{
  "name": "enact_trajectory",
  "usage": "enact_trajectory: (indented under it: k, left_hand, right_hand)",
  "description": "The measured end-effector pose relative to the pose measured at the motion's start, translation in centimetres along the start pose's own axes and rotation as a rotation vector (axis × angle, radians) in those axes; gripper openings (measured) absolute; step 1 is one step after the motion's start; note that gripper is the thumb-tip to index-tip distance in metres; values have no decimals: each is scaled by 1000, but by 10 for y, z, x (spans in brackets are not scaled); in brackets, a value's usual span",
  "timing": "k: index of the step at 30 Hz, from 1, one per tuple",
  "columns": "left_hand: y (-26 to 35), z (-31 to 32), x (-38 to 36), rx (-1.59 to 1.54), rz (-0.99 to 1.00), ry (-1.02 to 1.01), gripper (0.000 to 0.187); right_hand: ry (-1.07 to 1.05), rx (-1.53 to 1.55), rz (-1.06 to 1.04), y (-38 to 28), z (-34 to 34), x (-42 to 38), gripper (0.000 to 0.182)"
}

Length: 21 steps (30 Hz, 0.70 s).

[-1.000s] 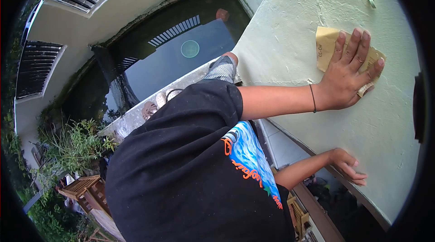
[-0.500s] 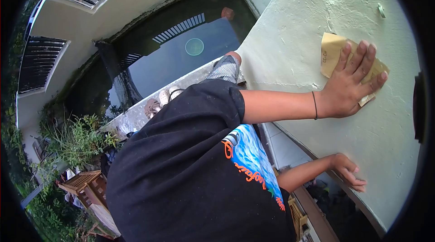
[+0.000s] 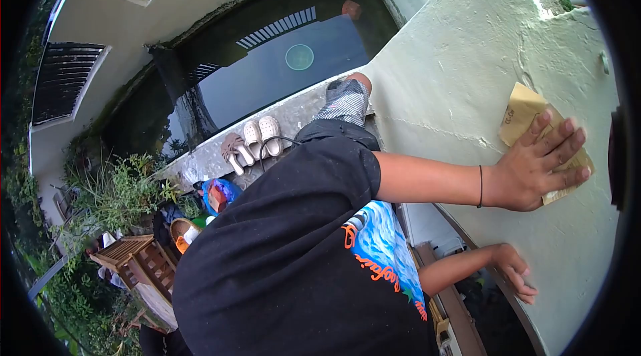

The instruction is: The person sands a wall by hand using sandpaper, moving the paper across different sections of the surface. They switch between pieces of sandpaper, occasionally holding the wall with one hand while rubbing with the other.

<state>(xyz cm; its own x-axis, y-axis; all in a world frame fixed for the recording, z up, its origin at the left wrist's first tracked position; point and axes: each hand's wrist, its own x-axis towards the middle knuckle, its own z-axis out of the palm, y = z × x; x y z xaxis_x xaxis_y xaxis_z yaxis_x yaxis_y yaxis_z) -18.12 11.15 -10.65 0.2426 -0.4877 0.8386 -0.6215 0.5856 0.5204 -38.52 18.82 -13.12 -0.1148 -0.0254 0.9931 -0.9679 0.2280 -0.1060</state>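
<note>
A piece of tan paper (image 3: pixel 523 110), with dark writing on its upper left corner, lies against a pale green plastered surface (image 3: pixel 447 76). My left hand (image 3: pixel 541 169) presses flat on this paper, its fingers stretched and spread, covering much of the sheet. A dark band circles that wrist. Lower down, my right hand (image 3: pixel 514 272) rests on the same surface near its lower edge. Its fingers are loosely bent and slightly apart, with nothing visible in them. Both arms come out of a black T-shirt (image 3: pixel 280 242) with a blue and orange print.
Dark water (image 3: pixel 254 99) fills a walled basin at the upper left. On its concrete ledge stand pale clogs (image 3: pixel 268 130) and brown footwear (image 3: pixel 234 149). Plants (image 3: pixel 120 196), a wooden piece of furniture (image 3: pixel 137 259) and a blue bag (image 3: pixel 222 194) are at the left. Barred windows line the far wall.
The view has shifted, so most things appear farther right and lower. More of the footwear now shows, and the blue bag has come into view. My left hand stays on the paper.
</note>
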Motion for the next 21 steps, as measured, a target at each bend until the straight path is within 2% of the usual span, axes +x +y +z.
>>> enact_trajectory:
  k: [1,2,4,5,14,17,21]
  left_hand:
    - [-1,0,-7,97,120,29,70]
    - [-6,7,-9,102,117,27,70]
    - [-16,4,5,-253,-110,-63,69]
    - [-16,3,3,-252,-115,-63,69]
    - [-1,11,-12,65,129,56,67]
    - [-12,13,-5,-21,35,29,67]
    - [2,6,34,-161,-191,102,61]
  right_hand:
    - [-10,-4,6,1,0,-3,56]
    - [-16,0,6,2,0,-4,56]
    - [-33,2,-6,2,1,-5,56]
    - [-40,4,-11,3,1,-5,55]
    - [-65,38,-40,9,3,-6,53]
    - [-65,32,-47,11,4,-7,53]
    - [-28,16,-50,12,5,-8,52]
